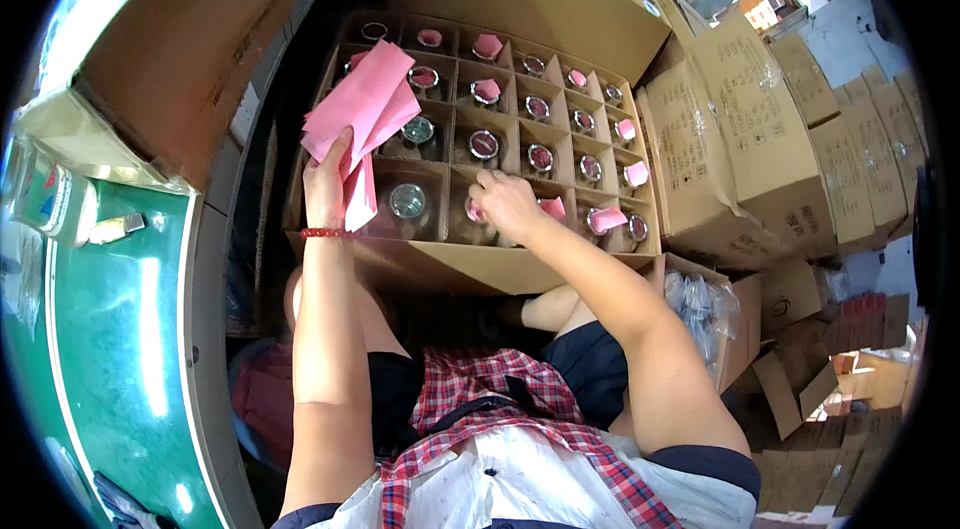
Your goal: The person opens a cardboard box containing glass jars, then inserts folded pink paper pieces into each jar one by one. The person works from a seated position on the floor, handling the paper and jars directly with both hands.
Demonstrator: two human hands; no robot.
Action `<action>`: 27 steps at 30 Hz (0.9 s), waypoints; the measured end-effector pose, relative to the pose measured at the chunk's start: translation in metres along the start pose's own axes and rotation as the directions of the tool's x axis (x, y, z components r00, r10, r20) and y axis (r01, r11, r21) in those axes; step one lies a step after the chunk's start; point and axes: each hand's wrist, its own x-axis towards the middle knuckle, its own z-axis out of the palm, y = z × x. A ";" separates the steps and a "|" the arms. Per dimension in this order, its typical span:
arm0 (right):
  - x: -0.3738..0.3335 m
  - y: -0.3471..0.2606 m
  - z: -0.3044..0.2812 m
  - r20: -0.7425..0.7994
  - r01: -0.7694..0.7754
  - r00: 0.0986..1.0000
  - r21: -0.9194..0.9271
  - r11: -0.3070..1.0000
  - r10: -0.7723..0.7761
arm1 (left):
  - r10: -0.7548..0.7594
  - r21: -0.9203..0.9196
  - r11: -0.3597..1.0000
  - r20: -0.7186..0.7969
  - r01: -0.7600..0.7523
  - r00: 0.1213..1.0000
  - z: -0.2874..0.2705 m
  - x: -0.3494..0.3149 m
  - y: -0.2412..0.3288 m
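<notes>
Left hand (327,184) gripping pink paper slips (362,114), right hand (505,204) at three o'clock of it, fingers pinched narrow over a glass jar (472,214), inside divided cardboard box (400,264).

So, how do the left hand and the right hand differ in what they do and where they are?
The left hand is raised above the divided carton and grips a bunch of pink paper sheets; the right hand reaches down into a front cell, fingers on a pink slip at a glass jar. The left wrist wears a red bead bracelet; the right wrist is bare. Both are over the front rows of the carton.
</notes>
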 end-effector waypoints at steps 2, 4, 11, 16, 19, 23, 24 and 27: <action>-0.006 0.005 -0.015 0.073 -0.011 0.997 0.223 0.975 -0.006 | 0.012 0.052 0.999 0.002 -0.012 1.000 0.000 -0.002 0.002; -0.006 -0.003 -0.036 0.190 -0.080 0.981 0.290 0.954 0.024 | 0.013 0.039 0.999 -0.005 -0.013 1.000 -0.003 -0.003 0.005; -0.007 -0.013 -0.035 0.203 -0.079 0.978 0.203 0.976 0.037 | -0.049 0.038 0.998 0.071 0.046 0.996 0.006 -0.013 0.004; 0.032 -0.003 -0.099 0.193 -0.278 0.863 0.953 0.120 0.466 | -0.064 0.415 0.910 0.166 -0.011 0.984 0.003 -0.031 0.016; 0.050 0.010 -0.109 0.569 -0.564 0.752 0.817 -0.120 0.333 | -0.050 0.400 0.914 0.283 -0.070 0.958 0.007 -0.043 0.017; 0.050 0.000 -0.079 0.480 -0.474 0.858 0.877 -0.079 0.182 | -0.036 0.453 0.883 0.331 -0.125 0.943 -0.007 -0.038 0.013; 0.049 0.000 -0.073 0.449 -0.425 0.881 0.890 -0.163 0.152 | -0.051 0.456 0.884 0.321 -0.107 0.946 -0.008 -0.035 0.013; 0.042 0.003 -0.063 0.328 -0.289 0.920 0.938 -0.191 0.216 | -0.216 0.443 0.893 0.260 0.082 0.941 -0.005 -0.040 0.029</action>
